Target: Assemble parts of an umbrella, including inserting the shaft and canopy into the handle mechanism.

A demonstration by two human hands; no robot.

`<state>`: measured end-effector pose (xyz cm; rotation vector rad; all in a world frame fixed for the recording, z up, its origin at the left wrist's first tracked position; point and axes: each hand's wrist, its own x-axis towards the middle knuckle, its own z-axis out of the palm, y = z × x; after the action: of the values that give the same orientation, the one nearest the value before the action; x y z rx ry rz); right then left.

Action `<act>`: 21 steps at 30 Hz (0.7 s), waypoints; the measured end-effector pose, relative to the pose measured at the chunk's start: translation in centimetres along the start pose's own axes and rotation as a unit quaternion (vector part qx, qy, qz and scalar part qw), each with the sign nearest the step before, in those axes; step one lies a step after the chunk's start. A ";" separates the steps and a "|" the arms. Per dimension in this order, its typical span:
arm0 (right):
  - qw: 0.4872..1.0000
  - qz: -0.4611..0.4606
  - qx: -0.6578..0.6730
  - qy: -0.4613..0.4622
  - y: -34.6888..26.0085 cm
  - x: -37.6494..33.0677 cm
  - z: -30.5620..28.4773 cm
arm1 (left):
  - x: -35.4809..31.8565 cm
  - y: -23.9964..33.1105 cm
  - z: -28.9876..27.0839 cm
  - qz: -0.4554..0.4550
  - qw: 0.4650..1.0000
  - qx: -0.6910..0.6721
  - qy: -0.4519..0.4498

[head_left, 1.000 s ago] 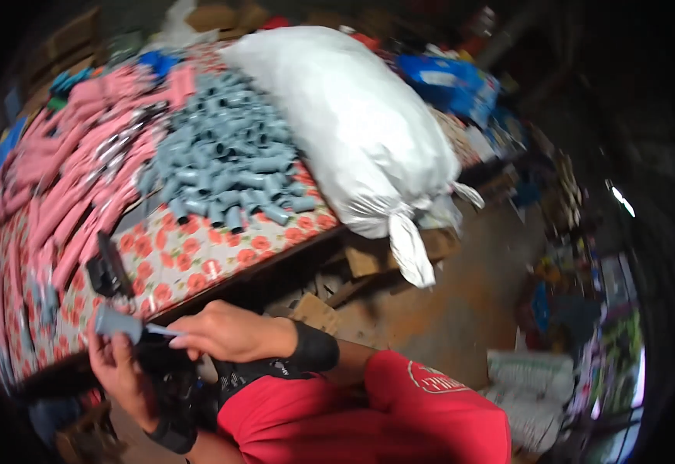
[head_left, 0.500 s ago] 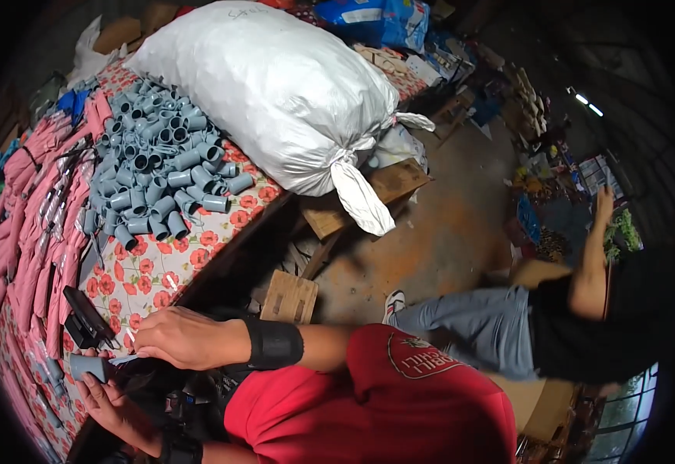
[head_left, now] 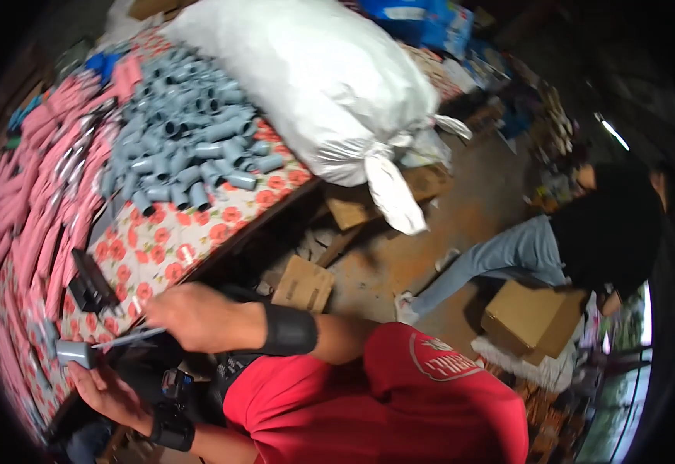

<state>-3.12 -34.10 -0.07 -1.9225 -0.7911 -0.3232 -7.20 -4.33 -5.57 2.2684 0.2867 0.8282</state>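
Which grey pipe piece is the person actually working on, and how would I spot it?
Start at the table with the floral cloth and pass its big heap of grey pipe fittings to the near corner. There the left hand holds one short grey pipe fitting, with the right hand beside it. Unlike the heaped ones, it is lifted alone off the cloth.

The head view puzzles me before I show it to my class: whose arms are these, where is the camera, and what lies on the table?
The camera sits on a person's head and looks down, so edges bend. The arms belong to that person. The left hand holds a small grey pipe piece. The right hand holds a thin stick-like tool against it. The flowered table carries a heap of grey pipe fittings, rows of pink packets and a big white sack. Another person crouches at right.
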 end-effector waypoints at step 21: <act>0.909 0.342 0.231 -0.049 -1.2 0.1 -1.7 | -0.7 13.7 1.8 -0.140 0.791 -0.537 -0.257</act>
<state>-3.63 -35.22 1.58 -1.6382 -0.1822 0.3676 -6.97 -15.61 2.37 1.2193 -0.1071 0.0828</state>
